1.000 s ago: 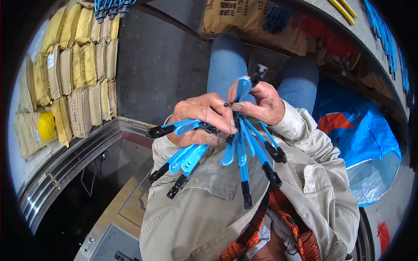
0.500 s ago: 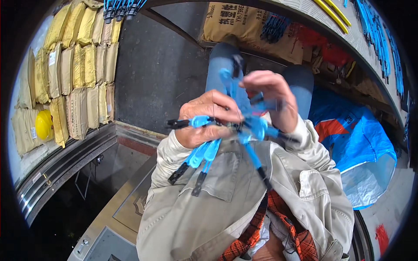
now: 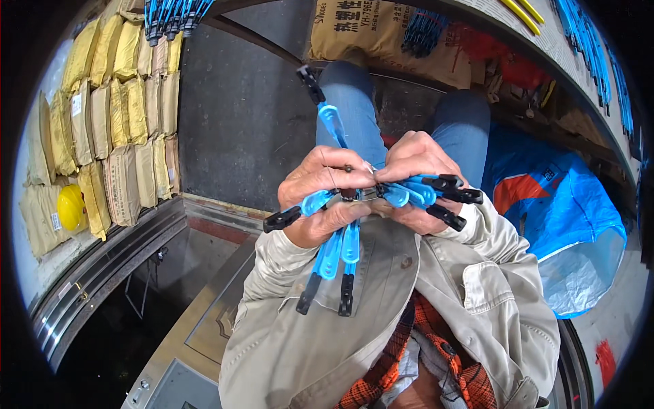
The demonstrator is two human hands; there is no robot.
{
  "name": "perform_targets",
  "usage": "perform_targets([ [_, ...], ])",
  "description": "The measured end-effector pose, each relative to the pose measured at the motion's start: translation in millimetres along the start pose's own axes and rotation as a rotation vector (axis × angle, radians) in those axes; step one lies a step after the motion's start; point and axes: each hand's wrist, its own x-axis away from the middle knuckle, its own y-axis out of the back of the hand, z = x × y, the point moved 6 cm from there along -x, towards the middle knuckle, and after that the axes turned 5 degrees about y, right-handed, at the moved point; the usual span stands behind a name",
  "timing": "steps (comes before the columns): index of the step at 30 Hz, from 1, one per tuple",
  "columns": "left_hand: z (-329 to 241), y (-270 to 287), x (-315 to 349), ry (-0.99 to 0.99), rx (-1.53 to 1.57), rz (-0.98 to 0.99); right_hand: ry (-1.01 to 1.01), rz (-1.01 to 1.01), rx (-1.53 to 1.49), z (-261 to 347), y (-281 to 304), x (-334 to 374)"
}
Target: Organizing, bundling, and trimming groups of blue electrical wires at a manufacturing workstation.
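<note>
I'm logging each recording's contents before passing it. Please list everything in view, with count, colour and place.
Blue strips: at least seven, black-ended, between the hands
Hanging bundle: one, blue and dark, top left
Small bundle: one, dark blue, on the large sack
Large sack: one, tan, top centre
Stacked sacks: many, tan and yellow, left
Helmet: one, yellow, by the stacked sacks
Pale shelf: one, whitish, upper right
Rods: two, yellow, on the pale shelf
Shelf strips: many, blue, upper right
Plastic sheet or bag: one, blue with orange-red, right
Red patch: one, lower right
Jacket: one, beige, worn
Jeans: one pair, blue, worn
Left hand: one, centre
Right hand: one, right of centre
</note>
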Motion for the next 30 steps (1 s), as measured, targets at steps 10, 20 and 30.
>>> perform_targets([
  [10,6,10,3,0.008,0.042,0.037,-0.104,0.034,-0.055,-3,-7,-7],
  [20,4,10,7,-0.015,0.057,0.030,-0.094,0.094,-0.085,-3,-11,-9],
  [30,4,10,9,-0.026,0.058,0.048,-0.066,0.073,-0.188,-2,-11,-11],
])
